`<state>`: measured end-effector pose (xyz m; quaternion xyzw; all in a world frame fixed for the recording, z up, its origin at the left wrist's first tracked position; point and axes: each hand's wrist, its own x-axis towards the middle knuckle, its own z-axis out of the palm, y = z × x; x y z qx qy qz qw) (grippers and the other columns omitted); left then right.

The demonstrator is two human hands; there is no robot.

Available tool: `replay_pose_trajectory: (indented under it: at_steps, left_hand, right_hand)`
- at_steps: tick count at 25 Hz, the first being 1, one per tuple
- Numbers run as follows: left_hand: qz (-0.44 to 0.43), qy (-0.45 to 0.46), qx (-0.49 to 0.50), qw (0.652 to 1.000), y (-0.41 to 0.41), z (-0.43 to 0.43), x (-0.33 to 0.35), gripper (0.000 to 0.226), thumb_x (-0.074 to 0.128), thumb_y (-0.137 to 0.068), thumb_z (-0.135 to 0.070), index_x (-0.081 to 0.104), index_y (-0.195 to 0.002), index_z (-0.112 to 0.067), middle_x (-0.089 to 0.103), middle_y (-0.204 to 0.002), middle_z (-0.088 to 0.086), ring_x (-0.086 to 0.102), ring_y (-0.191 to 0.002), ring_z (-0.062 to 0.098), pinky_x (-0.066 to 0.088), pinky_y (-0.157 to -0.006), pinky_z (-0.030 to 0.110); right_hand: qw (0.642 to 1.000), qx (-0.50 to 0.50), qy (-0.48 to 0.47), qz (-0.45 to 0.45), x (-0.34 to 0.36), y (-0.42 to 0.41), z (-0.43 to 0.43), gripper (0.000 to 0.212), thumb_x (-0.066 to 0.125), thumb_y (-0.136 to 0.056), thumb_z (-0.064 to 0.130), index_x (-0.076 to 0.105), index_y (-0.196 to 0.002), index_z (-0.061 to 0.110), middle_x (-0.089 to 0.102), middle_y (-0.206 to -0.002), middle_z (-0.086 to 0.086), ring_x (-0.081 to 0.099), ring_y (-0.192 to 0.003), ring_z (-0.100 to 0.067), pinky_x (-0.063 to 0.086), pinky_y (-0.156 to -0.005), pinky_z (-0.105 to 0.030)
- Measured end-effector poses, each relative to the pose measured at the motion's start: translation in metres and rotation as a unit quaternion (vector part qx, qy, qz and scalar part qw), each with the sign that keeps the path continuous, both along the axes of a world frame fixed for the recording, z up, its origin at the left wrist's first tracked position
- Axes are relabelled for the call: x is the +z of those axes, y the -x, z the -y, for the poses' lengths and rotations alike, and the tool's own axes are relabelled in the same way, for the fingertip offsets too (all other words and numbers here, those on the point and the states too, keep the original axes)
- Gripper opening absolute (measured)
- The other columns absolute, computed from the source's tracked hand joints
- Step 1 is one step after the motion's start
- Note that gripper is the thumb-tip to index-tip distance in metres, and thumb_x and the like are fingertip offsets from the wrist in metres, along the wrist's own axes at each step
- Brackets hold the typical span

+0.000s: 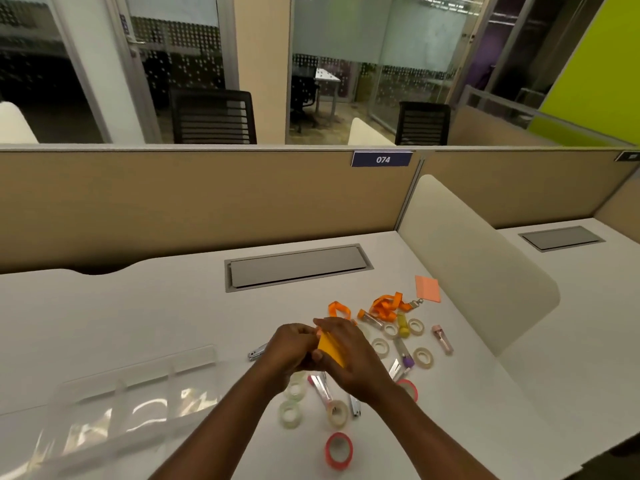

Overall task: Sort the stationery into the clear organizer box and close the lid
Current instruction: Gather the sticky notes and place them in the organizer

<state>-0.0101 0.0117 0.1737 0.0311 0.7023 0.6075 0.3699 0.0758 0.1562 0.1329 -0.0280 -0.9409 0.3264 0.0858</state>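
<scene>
the left hand (291,348) and right hand (353,358) both pinch a yellow sticky-note pad (330,351) above scattered tape rolls (290,414), so sheets could fan or slip before reaching the clear organizer box (138,400) on the near-left desk (138,323), whose compartments blur into glare and run off-frame.

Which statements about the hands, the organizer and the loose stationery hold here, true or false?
1. The left hand and the right hand both hold the yellow sticky-note pad. True.
2. The clear organizer box lies right of the hands. False: it lies to their left.
3. The red tape roll sits inside that box. False: it lies on the desk, outside it.
4. The orange lanyard lies on the desk beyond the hands. True.
</scene>
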Motion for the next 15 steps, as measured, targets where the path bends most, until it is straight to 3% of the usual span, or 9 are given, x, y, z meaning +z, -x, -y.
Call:
replay_pose_trajectory:
  at_steps: [5, 8, 10, 12, 13, 15]
  left_hand:
    - [0.032, 0.01, -0.013, 0.999, 0.0, -0.017, 0.002, 0.02, 0.055, -0.093, -0.009, 0.068, -0.097, 0.006, 0.074, -0.086, 0.022, 0.074, -0.076, 0.031, 0.062, -0.07, 0.038]
    - [0.071, 0.01, -0.014, 0.997, 0.0, -0.039, 0.002, 0.037, 0.046, -0.1, -0.033, 0.067, -0.103, -0.003, 0.075, -0.092, 0.02, 0.074, -0.08, 0.032, 0.061, -0.07, 0.035]
    - [0.04, 0.042, -0.001, 0.998, -0.002, -0.061, -0.003, 0.043, 0.042, -0.101, -0.045, 0.065, -0.105, -0.008, 0.073, -0.096, 0.017, 0.07, -0.08, 0.029, 0.055, -0.068, 0.033]
    - [-0.04, 0.132, 0.004, 0.99, -0.007, -0.083, -0.013, 0.037, 0.046, -0.098, -0.05, 0.055, -0.107, -0.015, 0.064, -0.1, 0.006, 0.063, -0.084, 0.021, 0.052, -0.069, 0.031]
    - [-0.049, 0.147, -0.009, 0.988, -0.009, -0.093, -0.017, 0.036, 0.048, -0.097, -0.052, 0.05, -0.111, -0.018, 0.062, -0.101, 0.003, 0.063, -0.086, 0.019, 0.052, -0.068, 0.028]
    - [-0.008, 0.101, -0.03, 0.994, -0.01, -0.118, -0.027, 0.038, 0.049, -0.099, -0.045, 0.048, -0.12, -0.013, 0.068, -0.098, 0.006, 0.069, -0.079, 0.02, 0.055, -0.062, 0.028]
  right_hand:
    - [0.997, 0.055, 0.039, 0.04, -0.007, 0.005, -0.015, 0.068, 0.051, -0.089, 0.068, 0.029, -0.149, 0.044, 0.041, -0.151, 0.018, 0.037, -0.139, 0.0, 0.039, -0.111, -0.026]
    - [0.969, -0.005, 0.231, 0.082, -0.001, 0.005, -0.032, 0.043, 0.049, -0.095, 0.057, 0.04, -0.137, 0.058, 0.055, -0.138, 0.017, 0.055, -0.12, 0.002, 0.05, -0.093, -0.015]
    - [0.875, -0.121, 0.458, 0.104, -0.003, 0.006, -0.054, 0.031, 0.047, -0.1, 0.046, 0.053, -0.13, 0.047, 0.062, -0.132, 0.004, 0.064, -0.11, -0.009, 0.057, -0.086, -0.024]
    - [0.747, -0.165, 0.637, 0.101, -0.012, 0.01, -0.082, 0.04, 0.049, -0.101, 0.037, 0.052, -0.139, 0.024, 0.062, -0.133, -0.012, 0.061, -0.119, -0.031, 0.051, -0.103, -0.048]
    - [0.712, -0.16, 0.676, 0.098, -0.014, 0.012, -0.093, 0.044, 0.049, -0.1, 0.035, 0.05, -0.141, 0.018, 0.062, -0.133, -0.015, 0.058, -0.123, -0.036, 0.045, -0.109, -0.053]
    - [0.7, -0.153, 0.69, 0.1, -0.019, 0.018, -0.112, 0.047, 0.048, -0.099, 0.039, 0.052, -0.14, 0.015, 0.063, -0.133, -0.016, 0.056, -0.127, -0.038, 0.041, -0.112, -0.054]
